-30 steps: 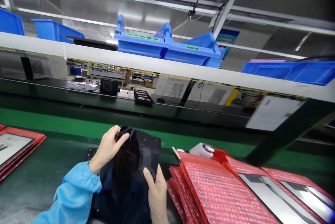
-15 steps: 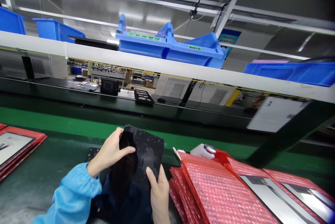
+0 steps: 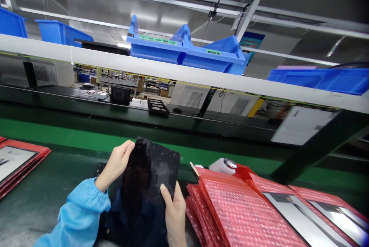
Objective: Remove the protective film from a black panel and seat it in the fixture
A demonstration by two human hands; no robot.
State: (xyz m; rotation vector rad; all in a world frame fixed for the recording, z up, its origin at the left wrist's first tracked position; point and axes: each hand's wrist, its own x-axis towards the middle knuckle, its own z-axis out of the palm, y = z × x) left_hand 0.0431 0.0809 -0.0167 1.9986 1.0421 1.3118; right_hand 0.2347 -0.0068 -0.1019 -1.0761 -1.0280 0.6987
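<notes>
A glossy black screen panel point(image 3: 163, 162) is held up and tilted in front of me, with bubble-like spots under its surface and reflections over the lower part. My right hand point(image 3: 175, 210) grips its right edge, thumb on the front face. At the upper left corner my left hand point(image 3: 118, 162), in a blue sleeve, has its fingers and thumb pinched together. Whether a thin film lies between those fingertips is too small to tell. Behind the panel, part of a dark piece with small holes point(image 3: 100, 169) shows on the bench.
Red bubble-wrap sleeves point(image 3: 239, 208) are stacked on the right, with silver-backed panels point(image 3: 300, 216) on them and a white bottle with a metal cap point(image 3: 223, 166) behind. More sleeves with a panel point(image 3: 17, 162) lie left. A white shelf point(image 3: 173, 64) carrying blue bins point(image 3: 157, 47) crosses above.
My left thumb has drawn back from the panel's face to its upper left corner and closed against the fingers. My right hand and the panel have hardly moved.
</notes>
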